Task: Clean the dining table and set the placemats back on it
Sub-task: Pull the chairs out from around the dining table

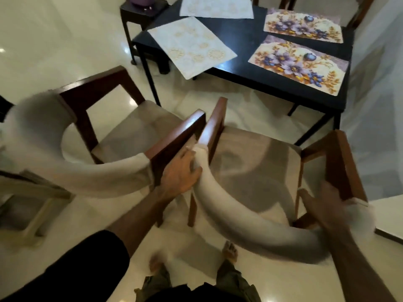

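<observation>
The black dining table (244, 40) stands at the upper right. Two floral placemats (298, 64) (303, 25) lie on its right side. Two pale patterned placemats (192, 46) (216, 6) lie on its left side, and the nearer one hangs over the table edge. In front of me stands a wooden chair with a curved padded back (250, 216). My left hand (181, 173) grips the left end of that padded back. My right hand (322, 205), blurred, grips the right end by the armrest.
A second matching chair (104, 127) stands right beside it on the left, armrests nearly touching. A small dark side table with a purple object (141, 3) is at the top. A low pale stool (32, 205) sits at left. My bare feet are on the glossy white floor.
</observation>
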